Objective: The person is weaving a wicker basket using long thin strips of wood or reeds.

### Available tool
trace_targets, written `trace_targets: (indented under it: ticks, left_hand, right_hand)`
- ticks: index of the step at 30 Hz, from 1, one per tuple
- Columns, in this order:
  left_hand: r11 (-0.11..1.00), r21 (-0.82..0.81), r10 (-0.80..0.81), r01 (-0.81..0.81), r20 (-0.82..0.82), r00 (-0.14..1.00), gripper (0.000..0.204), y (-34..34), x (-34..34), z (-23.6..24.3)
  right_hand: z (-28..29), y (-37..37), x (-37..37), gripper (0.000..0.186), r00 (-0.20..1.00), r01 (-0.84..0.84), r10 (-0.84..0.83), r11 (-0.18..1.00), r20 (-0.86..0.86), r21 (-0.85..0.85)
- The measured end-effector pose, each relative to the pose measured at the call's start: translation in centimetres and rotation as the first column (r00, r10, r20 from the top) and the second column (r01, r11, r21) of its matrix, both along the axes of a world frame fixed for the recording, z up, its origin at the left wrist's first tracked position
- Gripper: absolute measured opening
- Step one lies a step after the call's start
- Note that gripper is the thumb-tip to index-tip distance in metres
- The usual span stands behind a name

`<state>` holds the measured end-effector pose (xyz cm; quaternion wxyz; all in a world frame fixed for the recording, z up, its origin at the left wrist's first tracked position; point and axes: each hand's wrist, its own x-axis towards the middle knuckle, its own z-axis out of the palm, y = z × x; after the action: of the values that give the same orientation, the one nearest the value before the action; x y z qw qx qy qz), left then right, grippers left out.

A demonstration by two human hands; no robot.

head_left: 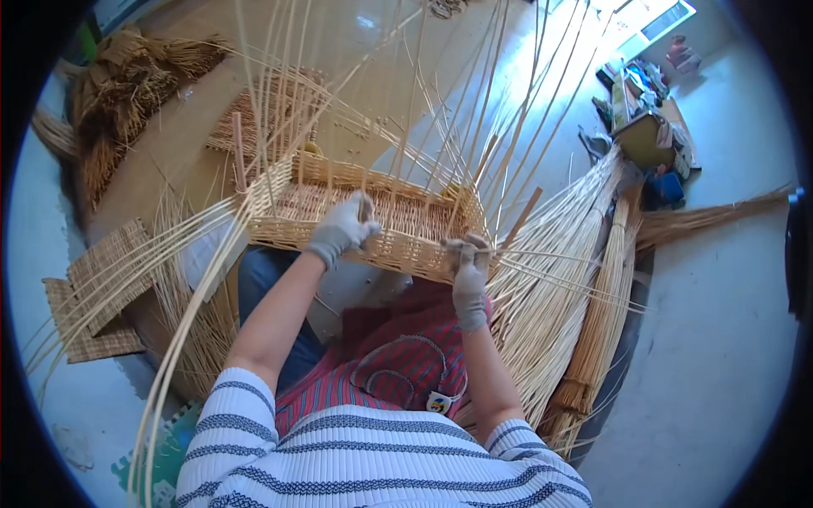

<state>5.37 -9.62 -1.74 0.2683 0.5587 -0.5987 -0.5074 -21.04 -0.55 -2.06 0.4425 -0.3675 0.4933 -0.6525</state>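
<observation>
A half-woven rectangular wicker basket [398, 241] tilts in front of me, with low pale walls, a reddish-brown base and long upright willow rods [500, 110] rising from its edges. Over the middle of its near wall, my left hand [341, 227], in a grey-white work glove, has its fingers curled on the rim. My right hand [468, 275], gloved the same way, is closed at the near right corner, where thin strands [567, 275] run out to the right. Its fingertips partly hide what they pinch there. More long strands [144, 279] trail from the left corner.
Bundles of pale and brown rods [550, 322] lie close on my right. Woven panels [102, 288] lie at left, another panel [271, 118] beyond the basket. A brown heap of wicker [127, 102] sits far left. A cluttered bench [648, 135] stands far right.
</observation>
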Motion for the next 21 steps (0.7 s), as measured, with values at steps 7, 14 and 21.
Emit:
trace_targets:
  ticks: [7,14,21]
  left_hand:
    - [0.921,-0.289,0.353,-0.261,0.334,0.874,0.062,-1.4,-4.4,1.8]
    - [0.979,-0.205,0.024,0.017,0.199,0.980,0.031,3.6,-8.1,4.7]
    - [0.983,-0.164,0.107,-0.082,0.148,0.983,0.041,3.8,-13.7,-1.0]
  right_hand:
    - [5.2,2.1,0.3,0.013,0.966,-0.135,0.150,0.987,-0.212,0.086]
    - [2.8,2.9,-4.7,0.018,0.926,0.377,-0.366,0.916,-0.096,0.139]
    - [9.9,-12.5,-1.0,0.070,0.349,-0.079,-0.268,0.947,-0.898,-0.313]
